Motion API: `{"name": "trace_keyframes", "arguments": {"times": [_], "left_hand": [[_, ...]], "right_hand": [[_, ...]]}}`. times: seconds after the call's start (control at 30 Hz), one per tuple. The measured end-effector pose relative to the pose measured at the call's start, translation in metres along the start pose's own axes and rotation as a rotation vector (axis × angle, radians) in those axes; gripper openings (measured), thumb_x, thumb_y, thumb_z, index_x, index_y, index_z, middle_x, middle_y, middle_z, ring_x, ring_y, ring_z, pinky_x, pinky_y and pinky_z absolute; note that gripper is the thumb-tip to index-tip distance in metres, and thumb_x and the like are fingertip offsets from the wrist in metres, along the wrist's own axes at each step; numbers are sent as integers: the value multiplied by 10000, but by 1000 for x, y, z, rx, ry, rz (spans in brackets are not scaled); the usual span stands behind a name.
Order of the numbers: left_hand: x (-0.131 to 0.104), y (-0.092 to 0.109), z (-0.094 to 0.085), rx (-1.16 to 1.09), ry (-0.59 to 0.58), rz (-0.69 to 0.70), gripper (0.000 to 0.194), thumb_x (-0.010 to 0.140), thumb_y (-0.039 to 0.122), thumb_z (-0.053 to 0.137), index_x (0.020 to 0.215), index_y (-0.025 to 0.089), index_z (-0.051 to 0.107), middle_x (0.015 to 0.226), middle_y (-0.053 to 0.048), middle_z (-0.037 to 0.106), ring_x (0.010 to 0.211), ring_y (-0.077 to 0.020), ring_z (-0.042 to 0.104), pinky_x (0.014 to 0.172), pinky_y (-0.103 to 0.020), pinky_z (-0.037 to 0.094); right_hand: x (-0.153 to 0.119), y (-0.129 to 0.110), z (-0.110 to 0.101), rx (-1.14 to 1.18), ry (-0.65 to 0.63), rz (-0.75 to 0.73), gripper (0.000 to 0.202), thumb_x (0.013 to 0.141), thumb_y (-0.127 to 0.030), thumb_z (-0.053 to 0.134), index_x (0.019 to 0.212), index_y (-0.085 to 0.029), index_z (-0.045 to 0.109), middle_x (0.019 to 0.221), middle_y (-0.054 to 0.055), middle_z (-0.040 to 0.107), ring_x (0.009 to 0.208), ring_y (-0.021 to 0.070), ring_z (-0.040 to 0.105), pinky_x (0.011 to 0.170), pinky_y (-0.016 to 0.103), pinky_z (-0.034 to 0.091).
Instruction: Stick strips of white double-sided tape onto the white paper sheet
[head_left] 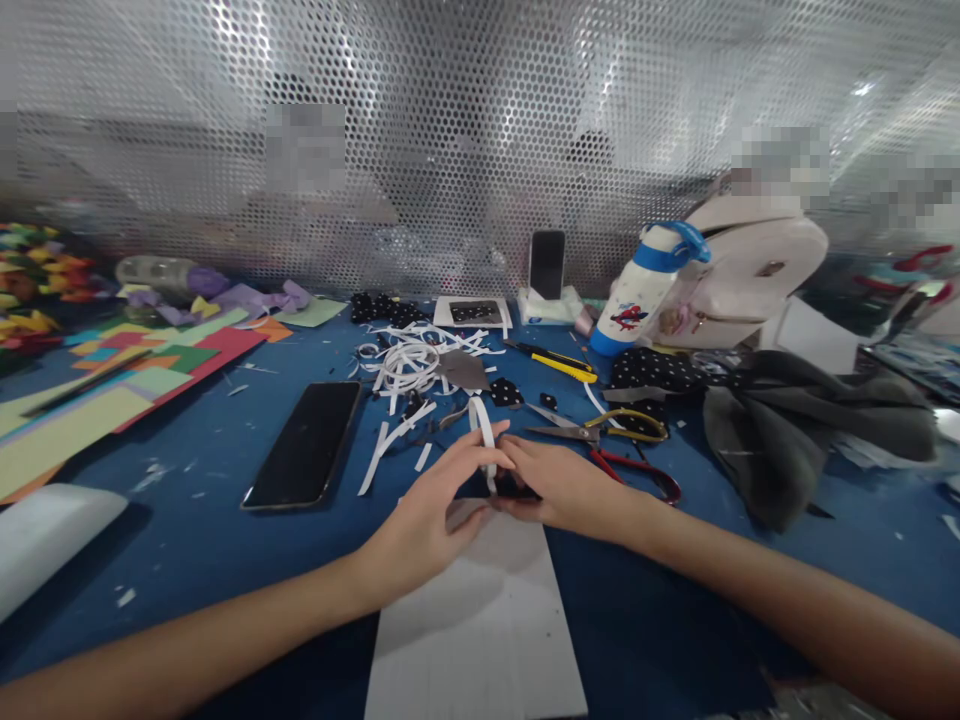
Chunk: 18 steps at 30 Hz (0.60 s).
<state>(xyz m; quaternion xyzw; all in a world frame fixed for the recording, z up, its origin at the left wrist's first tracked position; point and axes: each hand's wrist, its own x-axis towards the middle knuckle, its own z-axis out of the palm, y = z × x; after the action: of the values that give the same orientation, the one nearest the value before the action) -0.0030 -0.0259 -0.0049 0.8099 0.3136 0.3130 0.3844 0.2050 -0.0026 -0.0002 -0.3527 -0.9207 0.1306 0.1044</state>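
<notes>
A narrow white strip (482, 425), curved into an upright loop, stands between my two hands at the middle of the table. From the left side, my left hand (427, 505) closes on it with thumb and fingers. My right hand (566, 485) grips it from the other side, fingers bent and partly hiding the lower part. Whether the strip is paper or plastic I cannot tell. Beneath the hands lies a white sheet (480, 640). Just past the right hand rest gold-handled scissors (592, 430) and red-handled scissors (637, 472).
A black phone (304, 445) lies left of my hands. Behind are a pile of white strips (409, 360), dotted black cloth pieces (506, 391) and a yellow cutter (559, 365). Coloured paper (135, 380) covers the left; a bottle (637, 290), bag (750, 270) and dark bow (795, 430) occupy the right.
</notes>
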Motion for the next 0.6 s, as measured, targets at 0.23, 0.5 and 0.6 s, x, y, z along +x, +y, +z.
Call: {"name": "trace_keyframes", "arguments": {"times": [0.23, 0.5, 0.6], "left_hand": [[-1, -1, 1, 111, -115, -29, 711, 837, -7, 482, 1428, 356, 327, 1604, -3, 116, 1459, -273, 198, 881, -292, 563], [-1, 1, -1, 165, -160, -68, 908, 852, 20, 502, 1510, 407, 9, 1612, 52, 44, 1486, -248, 66, 1045, -343, 479], [-1, 1, -1, 196, -171, -61, 912, 860, 29, 496, 1509, 401, -26, 1612, 53, 31, 1484, -251, 73, 1128, -412, 380]], "right_hand": [[-29, 24, -34, -218, 34, 104, 334, 913, -422, 555, 1168, -206, 541, 1121, 78, 624, 1022, 254, 609, 849, 401, 506], [-104, 86, -53, -213, 21, 435, 477, 802, -491, 629, 1159, -182, 560, 1159, 111, 600, 1066, 284, 591, 925, 423, 469], [-106, 80, -52, -205, -51, 457, 380, 749, -311, 618, 1106, -193, 559, 1053, 76, 631, 947, 240, 614, 810, 342, 480]]}}
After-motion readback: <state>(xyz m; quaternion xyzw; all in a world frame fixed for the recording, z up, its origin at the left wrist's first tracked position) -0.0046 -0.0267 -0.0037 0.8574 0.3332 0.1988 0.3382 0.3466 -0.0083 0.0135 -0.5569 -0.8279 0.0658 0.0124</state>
